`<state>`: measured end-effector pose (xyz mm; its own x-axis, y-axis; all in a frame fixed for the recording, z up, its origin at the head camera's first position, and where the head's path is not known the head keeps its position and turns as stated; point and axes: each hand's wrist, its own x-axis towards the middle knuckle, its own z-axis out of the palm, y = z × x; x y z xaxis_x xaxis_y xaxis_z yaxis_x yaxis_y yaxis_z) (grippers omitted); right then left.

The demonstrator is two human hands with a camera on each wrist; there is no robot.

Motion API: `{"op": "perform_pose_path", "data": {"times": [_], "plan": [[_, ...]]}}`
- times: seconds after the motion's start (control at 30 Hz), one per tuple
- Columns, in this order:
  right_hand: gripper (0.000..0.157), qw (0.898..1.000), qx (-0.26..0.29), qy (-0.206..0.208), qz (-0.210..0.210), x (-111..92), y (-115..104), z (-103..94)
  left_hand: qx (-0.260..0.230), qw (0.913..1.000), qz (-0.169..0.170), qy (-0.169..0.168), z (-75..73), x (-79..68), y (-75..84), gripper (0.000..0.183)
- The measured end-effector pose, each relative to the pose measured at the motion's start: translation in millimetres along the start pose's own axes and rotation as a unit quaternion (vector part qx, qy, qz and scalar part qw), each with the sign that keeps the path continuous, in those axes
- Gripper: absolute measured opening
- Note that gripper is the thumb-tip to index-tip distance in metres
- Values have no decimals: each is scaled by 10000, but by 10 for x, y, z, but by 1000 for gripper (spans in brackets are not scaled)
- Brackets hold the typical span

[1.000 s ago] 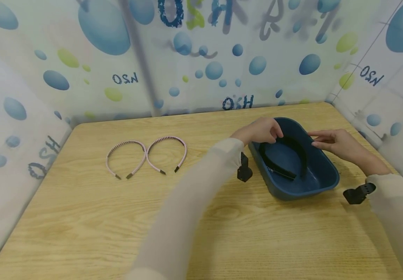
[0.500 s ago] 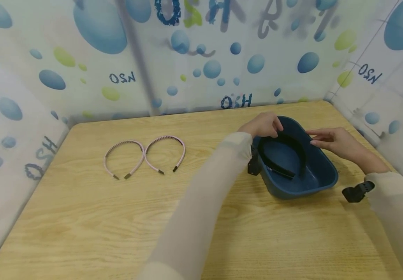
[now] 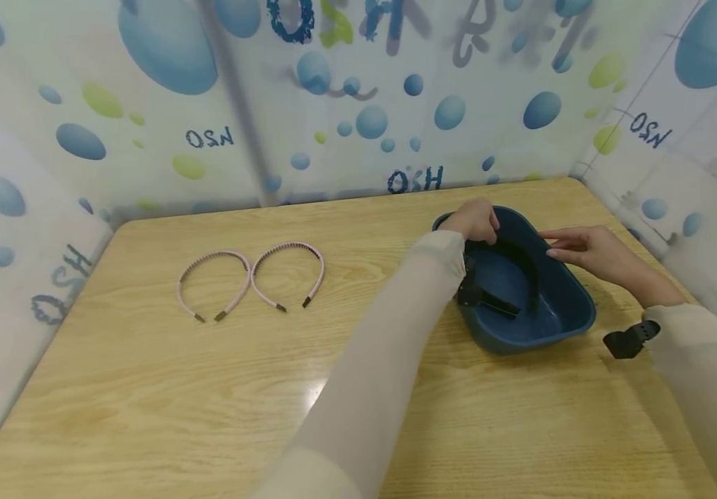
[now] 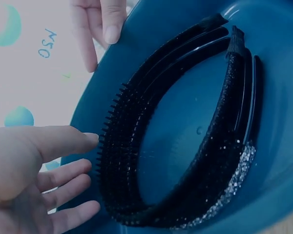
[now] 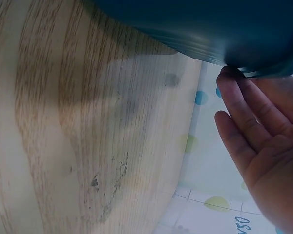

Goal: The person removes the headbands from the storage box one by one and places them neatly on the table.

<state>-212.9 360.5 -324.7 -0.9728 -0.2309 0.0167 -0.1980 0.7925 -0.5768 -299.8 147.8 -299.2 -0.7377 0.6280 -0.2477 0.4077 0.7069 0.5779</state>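
A deep blue plastic basin point(image 3: 560, 315) stands at the right of the table. Several dark headbands point(image 4: 121, 141) lie nested inside it, one with comb-like teeth along its edge and one with a silver glitter band. My left hand point(image 3: 473, 222) reaches over the basin's far left side. In the left wrist view its thumb and fingers are spread loosely beside the toothed edge, and the thumb tip is at or very near the teeth. My right hand point(image 3: 598, 255) pinches the basin's right rim, thumb at the inner side and fingers point(image 5: 244, 107) against the outer wall.
Two pink headbands, a left one point(image 3: 215, 254) and a right one point(image 3: 292, 244), lie side by side on the left half of the wooden table point(image 3: 208, 388). A patterned curtain point(image 3: 333, 104) stands behind the table and along both sides.
My left hand and forearm have shifted right, farther into the basin, and the wrist camera now hangs over its near left part. My right hand stays at the rim. The head view turned slightly.
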Motion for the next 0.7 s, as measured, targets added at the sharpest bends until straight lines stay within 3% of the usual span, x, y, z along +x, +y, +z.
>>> {"op": "perform_pose_path", "data": {"times": [0.1,0.17,0.33,0.7], "plan": [[39,10000,-41,24,8,4,-20,0,19,9999,-98,23,26,28,-19,23],[39,10000,-63,13,-28,5,-24,0,25,9998,-184,-17,45,58,-41,7],[39,10000,-41,17,-67,9,1,7,-7,9991,-404,-157,80,132,-85,42],[39,9998,-15,27,-186,7,51,10,147,9981,-592,-51,79,98,-56,31]]}}
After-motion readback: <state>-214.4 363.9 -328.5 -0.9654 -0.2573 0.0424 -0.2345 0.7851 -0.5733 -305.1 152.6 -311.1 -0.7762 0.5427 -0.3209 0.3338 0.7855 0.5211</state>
